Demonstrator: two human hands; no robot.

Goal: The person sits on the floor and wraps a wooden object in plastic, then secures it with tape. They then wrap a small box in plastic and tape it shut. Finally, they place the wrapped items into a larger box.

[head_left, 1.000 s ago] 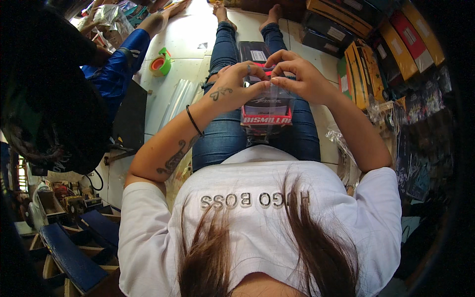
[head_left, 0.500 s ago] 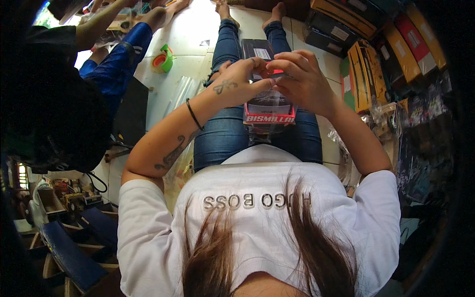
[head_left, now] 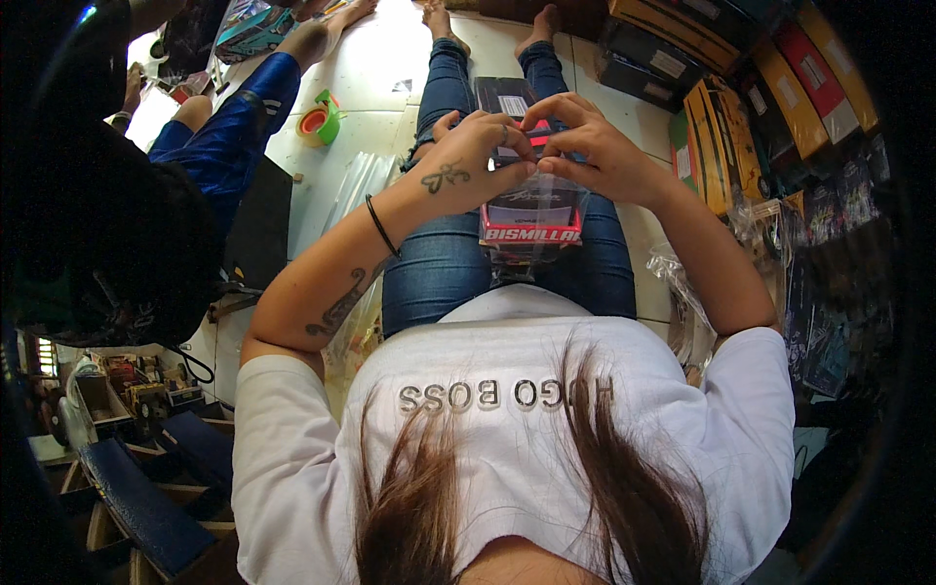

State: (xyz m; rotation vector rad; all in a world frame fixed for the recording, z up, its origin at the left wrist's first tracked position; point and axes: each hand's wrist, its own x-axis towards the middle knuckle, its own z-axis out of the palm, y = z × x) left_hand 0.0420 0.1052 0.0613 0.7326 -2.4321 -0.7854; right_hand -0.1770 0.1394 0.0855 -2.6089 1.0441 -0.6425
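Note:
Across my thighs rests a long, boxy black and red item (head_left: 531, 216), which looks like a toy truck with a clear plastic wrap around it. My left hand (head_left: 480, 151) is over its middle, thumb and fingers closed in a pinch. Facing it, my right hand (head_left: 590, 146) pinches too, its fingertips almost meeting the left ones. Whatever lies between the fingertips is too small to make out; it may be an edge of the clear wrap. Both hands cover part of the item's middle.
A green tape dispenser (head_left: 320, 119) and clear plastic sheets (head_left: 356, 200) lie on the floor to the left. Another person's leg in blue shorts (head_left: 239, 122) is beyond. Black and yellow boxy items (head_left: 721, 146) are stacked at right. Dark blue curved pieces (head_left: 146, 502) are at lower left.
My right hand's fingers have shifted and bent into a tighter pinch beside the left fingertips. At upper left, the other person's arm has moved away and a teal item shows there.

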